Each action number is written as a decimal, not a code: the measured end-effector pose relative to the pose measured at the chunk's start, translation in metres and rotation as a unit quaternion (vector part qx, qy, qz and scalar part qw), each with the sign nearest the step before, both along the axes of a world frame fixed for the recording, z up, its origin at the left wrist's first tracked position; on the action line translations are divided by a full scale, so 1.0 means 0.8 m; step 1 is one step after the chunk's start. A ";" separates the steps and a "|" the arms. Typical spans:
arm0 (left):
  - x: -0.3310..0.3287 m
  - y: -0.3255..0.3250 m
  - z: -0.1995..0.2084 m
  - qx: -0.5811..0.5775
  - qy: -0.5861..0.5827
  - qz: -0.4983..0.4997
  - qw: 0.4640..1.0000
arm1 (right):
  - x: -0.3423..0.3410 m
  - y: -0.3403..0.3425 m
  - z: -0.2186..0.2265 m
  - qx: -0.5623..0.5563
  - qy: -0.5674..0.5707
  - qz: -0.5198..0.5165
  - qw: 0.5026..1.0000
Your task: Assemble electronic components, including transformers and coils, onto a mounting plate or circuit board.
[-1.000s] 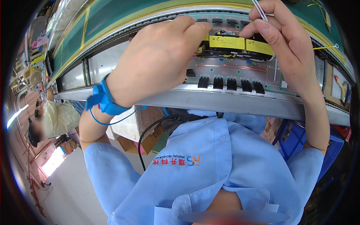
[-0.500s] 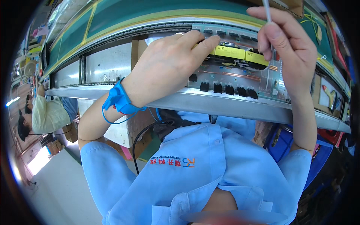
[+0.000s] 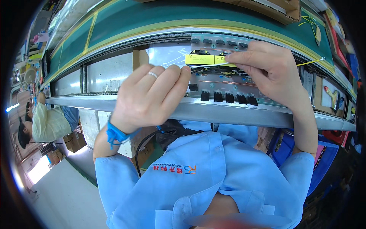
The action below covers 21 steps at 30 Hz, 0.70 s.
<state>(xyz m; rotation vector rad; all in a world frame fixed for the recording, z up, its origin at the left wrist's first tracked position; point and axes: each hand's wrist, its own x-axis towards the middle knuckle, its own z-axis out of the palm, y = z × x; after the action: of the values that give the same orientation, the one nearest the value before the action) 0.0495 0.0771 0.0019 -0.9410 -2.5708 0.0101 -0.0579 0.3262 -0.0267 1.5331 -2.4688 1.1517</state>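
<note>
From the head view, my left hand (image 3: 150,95) is curled tight, thumb and fingers pinched together on a thin white strand (image 3: 211,65), just beside the left end of the yellow-labelled coils (image 3: 199,59). A ring (image 3: 153,74) sits on one finger, and a blue wristband (image 3: 117,134) is round my wrist. More thin white lengths show past my knuckles, over a pale sheet (image 3: 162,53).

My right hand (image 3: 272,74) reaches in from the other side, forefinger and thumb closed on the same strand by the right part of the coils; the thumb's tip is partly hidden. Between my two grips the strand runs nearly straight across the near side of the coils.

The coils lie on a circuit board (image 3: 213,87), with black upright parts (image 3: 218,96) in a row along its near edge and more along its far edge. The board lies just beyond a metal rail (image 3: 267,115). To the right of my right hand, a yellow wire (image 3: 310,62) ends in a small ring. Beyond the board run a green surface (image 3: 152,19) and an open cardboard box (image 3: 282,13).
</note>
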 end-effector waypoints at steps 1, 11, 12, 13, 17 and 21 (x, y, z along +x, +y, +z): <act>-0.014 -0.005 0.007 0.000 0.000 -0.005 1.000 | 0.001 0.003 0.003 0.026 0.021 -0.006 0.999; -0.108 0.023 0.005 0.204 -0.348 0.088 0.911 | -0.006 0.011 0.011 0.039 0.041 0.038 0.998; -0.109 0.024 0.006 0.185 -0.363 0.102 0.907 | -0.007 0.014 0.011 0.025 0.014 0.043 0.999; -0.112 0.026 0.007 0.164 -0.377 0.114 0.904 | -0.008 0.018 0.011 0.010 -0.010 0.046 0.999; -0.096 0.017 0.005 0.202 -0.301 -0.088 0.928 | -0.007 0.036 0.010 -0.004 -0.025 0.028 0.999; -0.078 0.031 0.008 0.128 -0.194 -0.060 0.971 | -0.008 0.035 0.017 0.053 0.019 0.045 0.997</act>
<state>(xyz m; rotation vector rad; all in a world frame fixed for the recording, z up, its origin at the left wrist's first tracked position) -0.0127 0.1021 0.0079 -1.0801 -2.7625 -0.5816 -0.0639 0.3544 -0.0129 1.6937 -2.4981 1.0085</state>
